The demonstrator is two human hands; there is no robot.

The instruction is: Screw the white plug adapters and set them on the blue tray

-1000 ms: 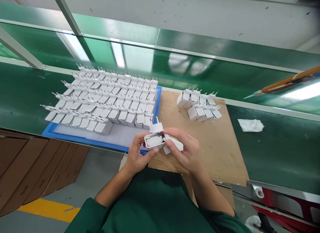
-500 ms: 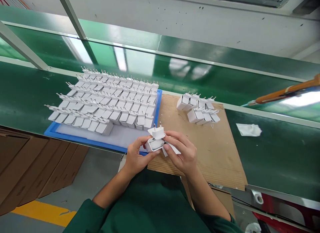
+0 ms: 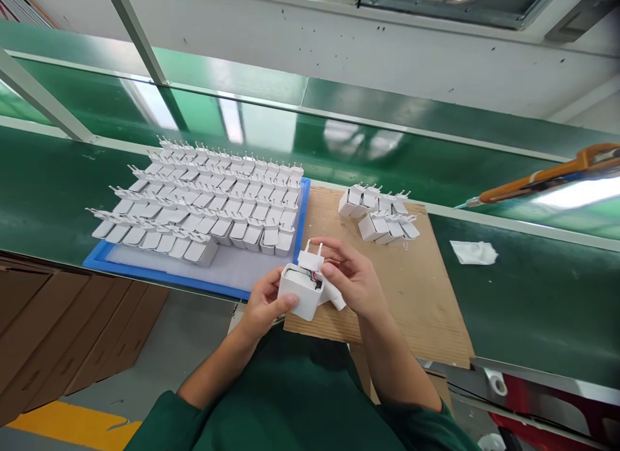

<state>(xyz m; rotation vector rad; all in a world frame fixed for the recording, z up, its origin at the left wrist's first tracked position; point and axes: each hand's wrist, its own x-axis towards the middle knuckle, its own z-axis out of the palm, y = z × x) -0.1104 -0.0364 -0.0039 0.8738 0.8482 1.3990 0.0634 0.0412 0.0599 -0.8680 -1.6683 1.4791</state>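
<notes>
My left hand (image 3: 267,302) is closed around the white housing of a plug adapter (image 3: 299,294), thumb on its front. The housing's top is open, and wires show inside near its right edge. Above it, my right hand (image 3: 356,280) grips the two-pin plug cap (image 3: 310,260) between thumb and fingers, the pins pointing up. The cap stands tilted off the housing. A crumpled white cloth or paper (image 3: 333,296) lies behind the housing on the cardboard sheet (image 3: 411,296).
A blue-edged tray (image 3: 159,270) with rows of white plug adapters (image 3: 223,202) lies to the left. Several more adapters (image 3: 380,212) stand on the cardboard's far side. An orange screwdriver (image 3: 533,179) hangs at the right, above a white scrap (image 3: 473,252).
The adapter's housing has been tipped so its front face shows, and wires have come into view at its opening. My right hand has shifted up around the plug cap.
</notes>
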